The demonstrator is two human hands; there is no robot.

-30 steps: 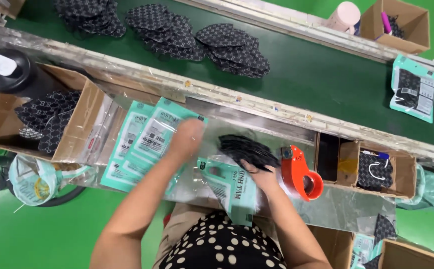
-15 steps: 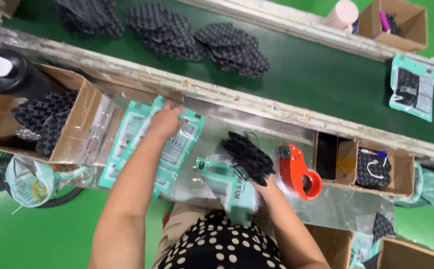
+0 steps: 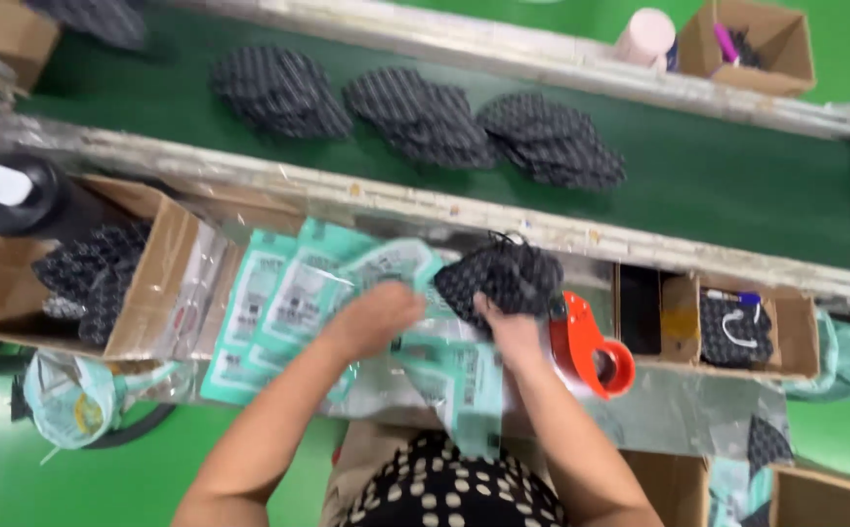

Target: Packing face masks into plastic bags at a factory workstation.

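My left hand (image 3: 378, 316) grips a teal and clear packaging bag (image 3: 407, 262) by its edge, just above a stack of the same bags (image 3: 269, 303) lying on the work surface. My right hand (image 3: 509, 330) holds a bundle of dark patterned face masks (image 3: 501, 275) beside that bag's mouth. The frame is motion-blurred, so the exact finger grip is hard to make out.
A green conveyor belt (image 3: 737, 185) carries three piles of dark masks (image 3: 420, 117). A cardboard box of masks (image 3: 93, 273) sits at left, an orange tape dispenser (image 3: 591, 342) at right, and a smaller box with masks (image 3: 737, 327) beyond it. A pink cup (image 3: 644, 37) stands at the far side.
My left hand came back from the bag stack at left toward the centre, bringing a bag. My right hand lifted the mask bundle up toward it.
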